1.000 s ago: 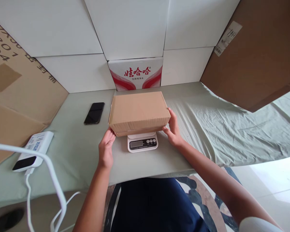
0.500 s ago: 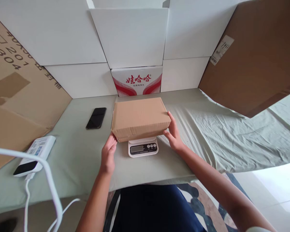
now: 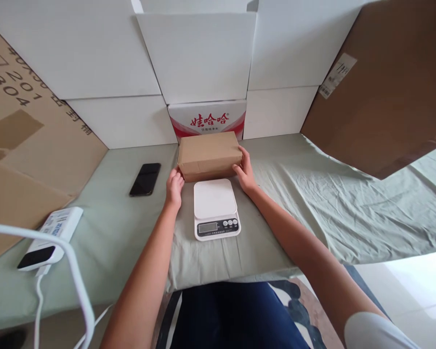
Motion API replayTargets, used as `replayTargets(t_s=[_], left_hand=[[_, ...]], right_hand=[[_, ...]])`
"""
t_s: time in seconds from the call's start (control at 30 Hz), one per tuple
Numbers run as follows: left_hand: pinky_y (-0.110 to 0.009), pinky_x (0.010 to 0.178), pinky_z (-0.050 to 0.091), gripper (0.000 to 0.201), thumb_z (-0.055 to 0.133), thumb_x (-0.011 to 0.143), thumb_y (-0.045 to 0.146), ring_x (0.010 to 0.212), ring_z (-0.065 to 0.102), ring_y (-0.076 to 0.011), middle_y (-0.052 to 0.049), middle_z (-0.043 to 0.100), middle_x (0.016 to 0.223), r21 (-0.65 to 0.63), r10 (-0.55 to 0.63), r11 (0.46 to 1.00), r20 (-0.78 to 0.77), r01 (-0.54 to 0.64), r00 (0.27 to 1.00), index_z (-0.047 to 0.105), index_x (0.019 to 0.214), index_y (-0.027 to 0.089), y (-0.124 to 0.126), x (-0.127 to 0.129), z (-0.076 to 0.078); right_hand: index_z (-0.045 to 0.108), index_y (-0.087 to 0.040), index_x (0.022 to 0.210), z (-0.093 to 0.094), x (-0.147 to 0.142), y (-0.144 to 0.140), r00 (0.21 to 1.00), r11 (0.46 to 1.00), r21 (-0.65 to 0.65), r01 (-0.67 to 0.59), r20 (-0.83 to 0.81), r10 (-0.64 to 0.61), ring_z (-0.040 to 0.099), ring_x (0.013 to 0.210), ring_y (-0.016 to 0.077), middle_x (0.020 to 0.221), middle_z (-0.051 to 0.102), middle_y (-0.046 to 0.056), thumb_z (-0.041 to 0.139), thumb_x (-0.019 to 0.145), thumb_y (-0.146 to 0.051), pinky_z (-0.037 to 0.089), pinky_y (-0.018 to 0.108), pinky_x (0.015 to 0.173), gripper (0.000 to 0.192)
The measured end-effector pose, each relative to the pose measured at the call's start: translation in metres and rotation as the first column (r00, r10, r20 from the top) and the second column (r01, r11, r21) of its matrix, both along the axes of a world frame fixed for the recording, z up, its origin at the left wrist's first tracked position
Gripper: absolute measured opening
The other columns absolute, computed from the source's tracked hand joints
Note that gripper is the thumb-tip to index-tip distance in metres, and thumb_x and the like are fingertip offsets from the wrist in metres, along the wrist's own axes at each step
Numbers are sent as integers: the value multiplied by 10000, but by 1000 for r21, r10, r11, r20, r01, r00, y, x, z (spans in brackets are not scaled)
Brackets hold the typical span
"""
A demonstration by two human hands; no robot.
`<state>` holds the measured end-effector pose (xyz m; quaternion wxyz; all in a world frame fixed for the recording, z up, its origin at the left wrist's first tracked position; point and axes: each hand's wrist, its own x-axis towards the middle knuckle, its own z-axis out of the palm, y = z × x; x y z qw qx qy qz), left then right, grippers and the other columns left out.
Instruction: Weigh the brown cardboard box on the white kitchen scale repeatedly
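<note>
A brown cardboard box is held between my two hands, just behind the scale and close to the printed white carton at the back. My left hand grips its lower left corner, fingers partly hidden behind the edge. On the opposite side, my right hand clasps the right end with the thumb on the front face. In front of the box lies a white digital kitchen scale, its platform bare and its display blank. Whether the box rests on the cloth or hovers slightly above it, I cannot tell.
A black phone lies left of the box. Farther left are a white power bank and a white cable. Large cardboard panels stand at left and right. White panels and a red-printed carton close off the back.
Both hands have moved the cardboard box off the scale and away from me, toward the back carton. The scale's platform is now uncovered.
</note>
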<state>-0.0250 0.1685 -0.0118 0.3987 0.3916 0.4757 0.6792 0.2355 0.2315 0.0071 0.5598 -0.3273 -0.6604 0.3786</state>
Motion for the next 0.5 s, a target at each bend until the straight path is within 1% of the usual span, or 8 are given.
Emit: replayTargets(t_s=[0.07,0.13,0.27,0.37,0.5], left_hand=[[-428,1112,479,653,692,767,626,1319,669,-291,-144,723,1363,14,-1,1000,11,1,1000,684,1301,250,-2,-2,-4],[-408,1096,485,656,703,770,621,1310,674,-284,-144,724,1365,14,5,1000,19,-5,1000,688,1307,246,-3,-3,-4],[-411,1098,486,683,694,779,652,1322,666,-287,-154,719,1376,11,-3,1000,2,3,1000,691,1322,238,-2,-4,-2],[-414,1130,470,688,705,772,641,1353,648,-287,-153,703,1414,13,-7,1000,2,7,1000,692,1331,241,-2,-3,-2],[-421,1160,453,679,711,770,619,1372,639,-284,-148,698,1431,4,5,1000,9,-5,1000,688,1336,244,-6,-1,-3]], right_hand=[[303,-244,1580,-1,2,-4,1000,1000,-25,3,25,-2,501,1460,344,1669,417,140,592,884,-599,414,566,1249,833],[279,-243,1598,2,3,-6,999,999,-46,16,48,-14,484,1484,336,1681,410,137,577,889,-607,396,560,1265,851],[188,-246,1658,3,3,-6,997,999,-43,31,67,-28,414,1559,323,1734,355,126,559,893,-634,367,549,1289,934],[171,-221,1681,4,3,-5,993,997,-65,49,108,-42,373,1592,319,1751,338,114,561,891,-610,339,537,1312,963],[128,-194,1703,7,4,-8,991,993,-112,44,129,-29,415,1570,310,1733,389,115,572,882,-539,321,530,1328,996]])
